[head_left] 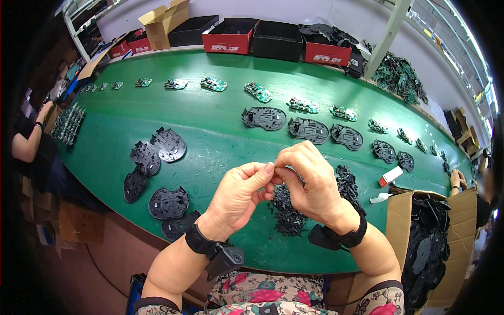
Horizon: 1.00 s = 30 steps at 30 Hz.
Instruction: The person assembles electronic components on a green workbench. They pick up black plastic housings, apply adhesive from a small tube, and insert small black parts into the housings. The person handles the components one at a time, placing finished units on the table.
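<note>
My left hand and my right hand meet over the green work table, fingertips pinched together. Whatever lies between the fingers is too small or hidden to name. Just beyond and beside my right hand are two heaps of small black plastic parts, one heap under its palm and another heap to its right. Several black plastic mouse-shaped shells lie to the left of my hands, among them a near shell and a farther shell.
A row of green circuit boards crosses the table, with more black shells before it. A white bottle and small box stand right, near a cardboard box of black parts. Co-workers' arms show at both sides.
</note>
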{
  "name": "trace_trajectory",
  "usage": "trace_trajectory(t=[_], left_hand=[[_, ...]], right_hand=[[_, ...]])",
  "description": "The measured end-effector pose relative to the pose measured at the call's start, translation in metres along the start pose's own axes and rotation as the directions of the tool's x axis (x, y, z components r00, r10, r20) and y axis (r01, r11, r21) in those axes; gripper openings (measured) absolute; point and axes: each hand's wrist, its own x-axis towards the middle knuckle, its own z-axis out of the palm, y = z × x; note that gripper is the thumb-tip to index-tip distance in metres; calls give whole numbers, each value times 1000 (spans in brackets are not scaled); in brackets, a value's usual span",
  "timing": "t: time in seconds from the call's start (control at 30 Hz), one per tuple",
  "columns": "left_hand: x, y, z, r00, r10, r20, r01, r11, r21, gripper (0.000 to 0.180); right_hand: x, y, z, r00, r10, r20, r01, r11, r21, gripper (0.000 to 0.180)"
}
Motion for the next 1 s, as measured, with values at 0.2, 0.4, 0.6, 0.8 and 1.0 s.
trace_trajectory(t=[0.2,0.4,0.6,0.8,1.0], left_hand=[[13,3,-3,993,23,-112,-11,994,110,20],[36,18,0,995,14,-104,-3,995,102,18],[66,52,3,999,-11,-53,25,962,274,16],[120,58,3,977,197,-78,-97,741,664,14],[190,47,-35,938,342,-56,-25,230,973,13]], right_hand=[[1,6,4,999,5,-41,-7,999,-49,12],[18,23,2,968,238,-78,-226,964,143,5],[44,48,-1,919,394,-32,-367,881,298,11],[66,90,-4,826,562,46,-559,808,186,18],[77,146,8,804,595,-10,-595,802,-49,17]])
